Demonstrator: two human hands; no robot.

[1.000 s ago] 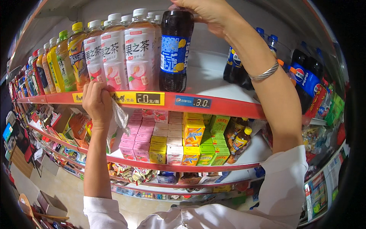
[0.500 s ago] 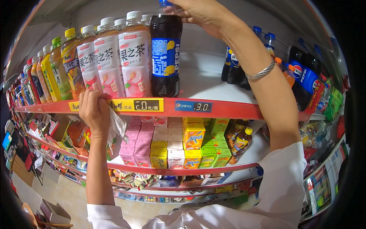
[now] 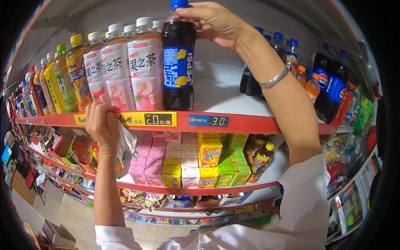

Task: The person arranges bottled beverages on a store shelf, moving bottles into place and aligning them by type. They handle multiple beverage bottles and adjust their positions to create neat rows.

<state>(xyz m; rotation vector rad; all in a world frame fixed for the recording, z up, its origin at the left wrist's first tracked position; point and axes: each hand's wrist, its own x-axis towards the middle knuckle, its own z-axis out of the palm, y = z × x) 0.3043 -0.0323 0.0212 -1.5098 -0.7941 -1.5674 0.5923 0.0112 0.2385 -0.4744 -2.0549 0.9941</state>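
i saw the right hand [image 3: 212,25] with thumb and fingers closed narrowly round the neck of one dark bottle [image 3: 178,71], just under its blue cap [image 3: 179,3]. the bottle stood upright below this hand, near the front of the upper shelf [image 3: 250,122], and up to the right from the left hand [image 3: 102,124]. the left hand was curled at the red shelf edge, and a pale cloth [image 3: 128,139] hung from it. as far as i could judge, the work with this bottle was mostly done: it stood in line with its neighbours, but the letting go was not yet done.

i counted also the other things. three white-labelled bottles [image 3: 144,62] stood in front, just above the left hand, with more partly hidden behind. behind and to the right of the right arm [image 3: 266,58] were at least three blue-capped bottles [image 3: 291,56], two orange bottles [image 3: 312,89] and two large bottles [image 3: 331,88]. below and between the hands, the small cartons [image 3: 191,178] showed seven in the front row; those behind i could not count surely. there was one bracelet [image 3: 274,78] on the right arm.
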